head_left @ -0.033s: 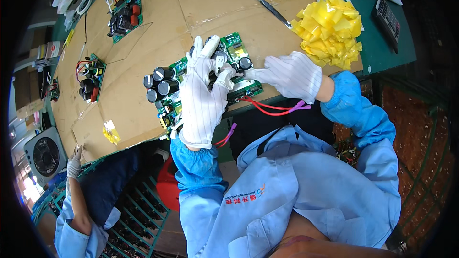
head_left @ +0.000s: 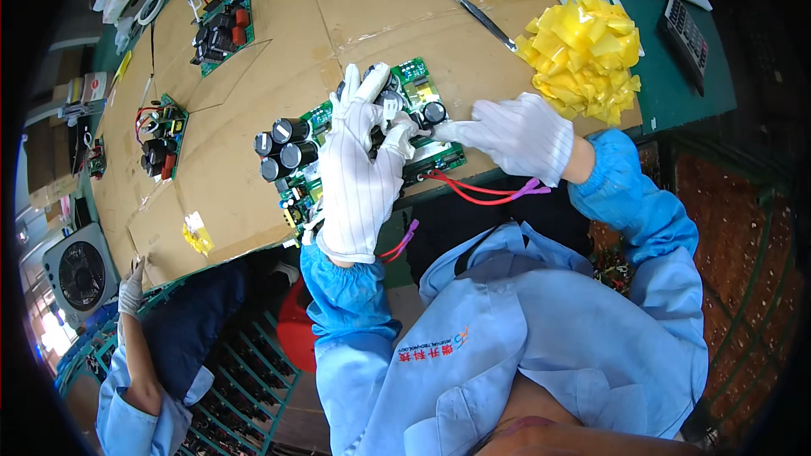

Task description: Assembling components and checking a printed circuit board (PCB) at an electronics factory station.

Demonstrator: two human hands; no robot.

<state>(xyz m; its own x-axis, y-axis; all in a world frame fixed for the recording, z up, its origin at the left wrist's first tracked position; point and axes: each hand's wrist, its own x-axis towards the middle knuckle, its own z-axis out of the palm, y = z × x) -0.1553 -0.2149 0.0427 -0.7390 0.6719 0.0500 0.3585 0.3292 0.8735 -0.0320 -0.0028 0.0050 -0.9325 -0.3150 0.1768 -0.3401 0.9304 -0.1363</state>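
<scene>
A large green circuit board (head_left: 411, 76) with black capacitors (head_left: 299, 154) lies near the table's front edge. Over its middle rests my left hand (head_left: 359, 181) in a white striped glove. Two of its fingers stretch across the board, while its thumb and forefinger close together near the board's right side; what they pinch is hidden. My right hand (head_left: 524, 135), gloved too, comes in from the right with fingers pressed together. Its fingertips meet the board beside a round black capacitor (head_left: 433, 112), close to my left thumb. Red wires (head_left: 473, 192) with purple ends hang off the board's near edge.
Tweezers (head_left: 481, 19) and a heap of yellow tape pieces (head_left: 583, 55) lie beyond my right hand, with a calculator (head_left: 684, 42) farther right. Other circuit boards (head_left: 221, 34) stand at left on the cardboard (head_left: 228, 122). Another person's gloved hand (head_left: 131, 291) touches the table edge near a fan (head_left: 82, 274).
</scene>
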